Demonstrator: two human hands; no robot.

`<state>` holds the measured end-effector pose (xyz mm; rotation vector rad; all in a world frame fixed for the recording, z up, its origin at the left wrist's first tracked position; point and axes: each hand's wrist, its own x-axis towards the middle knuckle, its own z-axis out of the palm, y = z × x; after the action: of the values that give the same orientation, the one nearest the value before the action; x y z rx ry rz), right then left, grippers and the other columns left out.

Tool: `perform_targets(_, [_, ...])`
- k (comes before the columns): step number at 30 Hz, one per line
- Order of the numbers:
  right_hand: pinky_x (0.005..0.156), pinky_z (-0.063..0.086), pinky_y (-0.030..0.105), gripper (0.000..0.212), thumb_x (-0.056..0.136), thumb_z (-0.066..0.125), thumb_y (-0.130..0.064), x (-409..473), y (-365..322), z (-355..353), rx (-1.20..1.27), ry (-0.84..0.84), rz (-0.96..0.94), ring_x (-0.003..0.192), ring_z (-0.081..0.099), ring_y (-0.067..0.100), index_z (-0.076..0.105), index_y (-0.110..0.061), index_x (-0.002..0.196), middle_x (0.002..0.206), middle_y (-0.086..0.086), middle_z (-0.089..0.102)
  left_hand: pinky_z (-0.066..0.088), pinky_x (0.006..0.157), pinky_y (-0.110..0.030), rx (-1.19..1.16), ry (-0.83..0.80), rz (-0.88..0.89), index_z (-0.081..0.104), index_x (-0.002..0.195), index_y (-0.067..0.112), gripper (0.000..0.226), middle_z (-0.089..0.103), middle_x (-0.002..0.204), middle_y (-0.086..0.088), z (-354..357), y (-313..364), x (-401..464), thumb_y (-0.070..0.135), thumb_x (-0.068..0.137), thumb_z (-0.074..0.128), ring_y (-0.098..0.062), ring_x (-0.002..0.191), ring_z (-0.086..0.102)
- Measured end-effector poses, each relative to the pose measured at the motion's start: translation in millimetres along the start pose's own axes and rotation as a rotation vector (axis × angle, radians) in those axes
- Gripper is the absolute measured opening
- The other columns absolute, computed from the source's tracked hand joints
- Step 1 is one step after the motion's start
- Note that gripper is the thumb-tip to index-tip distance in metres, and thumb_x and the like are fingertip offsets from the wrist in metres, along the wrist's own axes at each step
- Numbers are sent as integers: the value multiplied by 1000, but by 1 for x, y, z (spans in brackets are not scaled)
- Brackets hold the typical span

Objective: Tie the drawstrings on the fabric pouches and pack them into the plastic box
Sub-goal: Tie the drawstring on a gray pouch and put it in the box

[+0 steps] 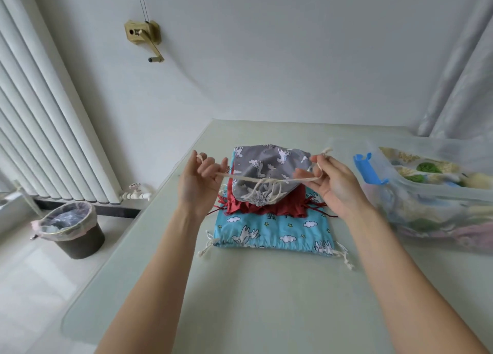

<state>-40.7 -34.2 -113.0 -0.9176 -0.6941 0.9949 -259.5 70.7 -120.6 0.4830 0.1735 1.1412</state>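
Mid-tie on the grey pouch (266, 169): grey print fabric, mouth already gathered into a pucker facing near, held up above the red pouch (266, 207) and blue cloud-print pouch (274, 232) stacked on the bench (240, 300), with its cream drawstring (266, 180) crossed in a loose loop at the mouth and stretched between both hands. Left hand (198, 178) grip: fingers curled, pinching the left cord end; right hand (333, 178) grip: thumb and fingers pinching the right end. Next move, my read: pull both ends apart evenly to seat the knot, then carry it right into the clear plastic box (437, 193), which already holds pouches.
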Motion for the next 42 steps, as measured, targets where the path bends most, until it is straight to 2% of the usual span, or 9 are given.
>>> perform_targets(3, [58,56,29,20,100,41,-17,-11,2,-6,-156,73,7,40,42,9,54,-6,87,52,-4,37,25,34,-16,493,171,22,34,62,20,38,24,44,10,-7,-1,-2,25,99,35,-7,40,19])
perform_targets(8, [52,42,27,17,94,53,-29,-21,0,-12,-904,73,-298,39,40,9,63,-17,85,52,-9,47,25,51,-30,1320,221,345,37,62,13,35,37,56,-1,-21,0,-8,22,96,40,-13,52,30])
perform_targets(13, [51,28,23,15,93,56,-23,-27,5,-17,-1284,-15,-569,48,38,16,67,-19,84,51,-2,49,21,49,-30,1722,153,523,32,59,11,38,30,50,-2,-22,4,-16,18,95,44,-16,50,23])
perform_targets(19, [57,43,31,14,90,58,-21,-26,13,-27,-1352,-54,-354,55,54,14,67,-19,79,54,-5,51,27,49,-29,1923,41,293,40,63,12,33,42,53,-4,-39,1,-18,20,94,45,-21,52,37])
perform_targets(22, [72,43,25,31,84,50,-2,-26,12,-30,-1362,-119,-164,72,52,1,65,-29,81,82,-12,59,41,65,-28,2036,-131,172,56,75,14,14,56,85,-3,-41,2,-22,17,88,52,-20,75,54])
perform_targets(26, [94,38,32,37,82,41,2,-27,12,-31,-1351,-10,-108,104,49,15,66,-24,89,109,-6,50,43,85,-31,2048,-132,294,57,93,17,14,54,106,-2,-37,5,-24,12,80,59,-18,97,52])
perform_targets(32, [75,34,28,23,86,60,-41,-42,40,-7,-1577,-214,-234,89,52,18,70,-21,84,86,-5,66,48,83,-31,2120,-493,283,63,102,19,13,62,105,3,-28,-21,-28,22,90,59,-11,88,56])
perform_targets(36, [86,40,34,13,89,60,-32,-42,48,-6,-1490,-227,-313,91,50,14,65,-20,85,86,-10,64,50,78,-32,2078,-509,333,67,93,22,12,56,95,9,-37,-26,-26,31,84,67,-11,83,57])
perform_targets(42, [53,36,20,16,94,52,-28,-47,42,-2,-1309,-245,-268,50,47,8,52,-22,79,55,-5,57,45,68,-29,2104,-504,475,65,83,23,14,62,88,10,-40,-28,-27,37,84,67,-15,78,58])
